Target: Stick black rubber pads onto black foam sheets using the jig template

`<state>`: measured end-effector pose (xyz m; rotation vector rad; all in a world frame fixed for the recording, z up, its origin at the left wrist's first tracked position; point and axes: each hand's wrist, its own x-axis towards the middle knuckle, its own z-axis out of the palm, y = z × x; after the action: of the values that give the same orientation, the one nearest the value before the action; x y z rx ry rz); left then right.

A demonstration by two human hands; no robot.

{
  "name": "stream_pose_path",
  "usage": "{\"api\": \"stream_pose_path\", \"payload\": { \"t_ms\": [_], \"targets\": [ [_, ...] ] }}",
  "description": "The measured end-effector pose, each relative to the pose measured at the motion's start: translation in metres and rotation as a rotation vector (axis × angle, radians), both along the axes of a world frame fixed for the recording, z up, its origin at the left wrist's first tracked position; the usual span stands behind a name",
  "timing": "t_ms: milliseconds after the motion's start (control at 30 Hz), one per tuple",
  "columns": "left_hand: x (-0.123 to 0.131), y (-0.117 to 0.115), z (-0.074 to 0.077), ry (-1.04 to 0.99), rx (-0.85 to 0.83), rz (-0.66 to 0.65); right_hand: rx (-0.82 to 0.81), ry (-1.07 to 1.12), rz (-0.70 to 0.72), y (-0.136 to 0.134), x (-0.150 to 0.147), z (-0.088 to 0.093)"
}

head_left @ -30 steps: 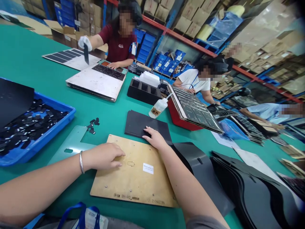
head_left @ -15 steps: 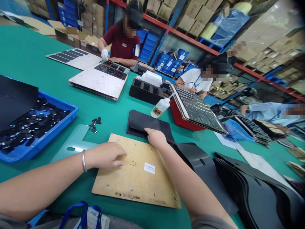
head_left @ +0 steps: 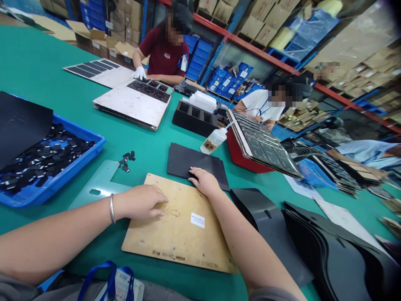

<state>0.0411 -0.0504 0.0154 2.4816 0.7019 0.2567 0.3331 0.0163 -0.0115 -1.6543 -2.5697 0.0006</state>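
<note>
Near the front edge of the green tabletop (head_left: 142,150), a tan board (head_left: 175,238) lay flat beneath the left grip (head_left: 144,202), loosely parted and holding nothing visible; contact between them could not be told. Just beyond, the right grip (head_left: 205,181), thumb and fingers spread, rested on the near side of a stack of black sheets (head_left: 197,159) (a squeeze bottle (head_left: 214,141) was just behind). Half a second earlier the right grip had been bunched at a sheet's edge; it had since widened and the sheets lay flatter, which suggested that no sheet had been taken up. Loose black pieces (head_left: 125,168) lay beside the pale green plate (head_left: 100,179).
</note>
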Motion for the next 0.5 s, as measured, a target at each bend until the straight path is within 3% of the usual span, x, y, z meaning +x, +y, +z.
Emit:
{"api": "stream_pose_path", "payload": {
  "t_ms": [500],
  "targets": [
    [0.0003,-0.0014,0.0022,0.019,0.027,-0.009,0.023,0.036,0.008,0.0007,0.0004,-0.0041]
  ]
}}
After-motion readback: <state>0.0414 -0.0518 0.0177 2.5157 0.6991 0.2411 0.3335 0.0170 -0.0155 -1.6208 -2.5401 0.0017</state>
